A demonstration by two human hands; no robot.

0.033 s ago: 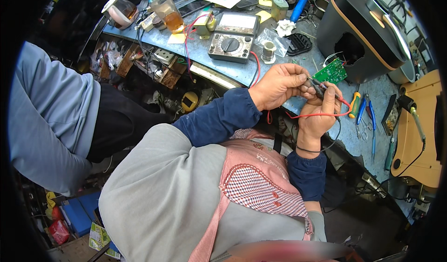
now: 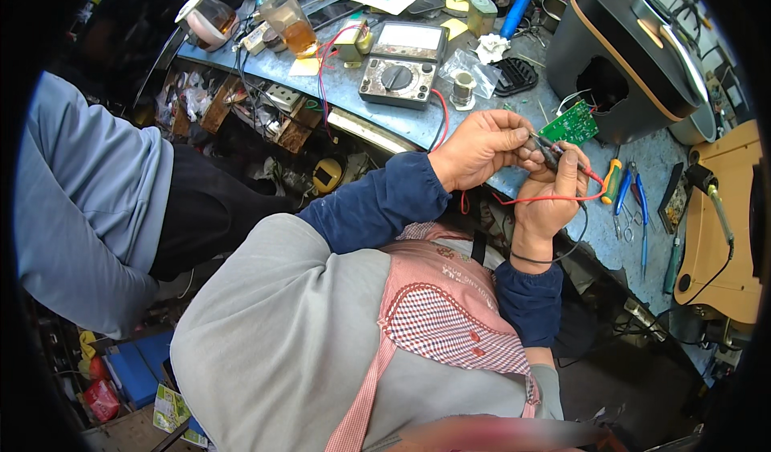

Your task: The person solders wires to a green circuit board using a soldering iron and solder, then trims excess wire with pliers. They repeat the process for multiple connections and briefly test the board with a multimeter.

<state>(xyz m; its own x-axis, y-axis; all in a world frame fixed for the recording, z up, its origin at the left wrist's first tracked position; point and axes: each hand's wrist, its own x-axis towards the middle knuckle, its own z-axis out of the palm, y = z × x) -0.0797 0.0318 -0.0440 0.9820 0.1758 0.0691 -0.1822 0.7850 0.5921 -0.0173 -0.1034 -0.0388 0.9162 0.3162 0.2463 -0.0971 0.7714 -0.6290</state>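
My left hand [image 2: 482,148] is closed in a pinch, thumb against the fingers; whatever sits between them is too small to make out. Close against its fingertips, my right hand [image 2: 554,191] grips the multimeter test probes [image 2: 551,155], a dark one and a red one. From them a red lead [image 2: 540,199] loops across my right palm, and a black lead hangs by the wrist. Just beyond my fingers a green circuit board [image 2: 572,122] leans near the opening of a black appliance housing [image 2: 622,50]. The analogue multimeter [image 2: 399,74] lies on the blue bench, left of the hands.
Pliers [image 2: 640,199] and a yellow-green-handled screwdriver [image 2: 613,180] lie to the right, before a tan appliance part [image 2: 723,235]. A cup of brown liquid [image 2: 297,36] and a glass pot [image 2: 207,22] stand at the far left. Another person's sleeve [image 2: 88,203] is at left.
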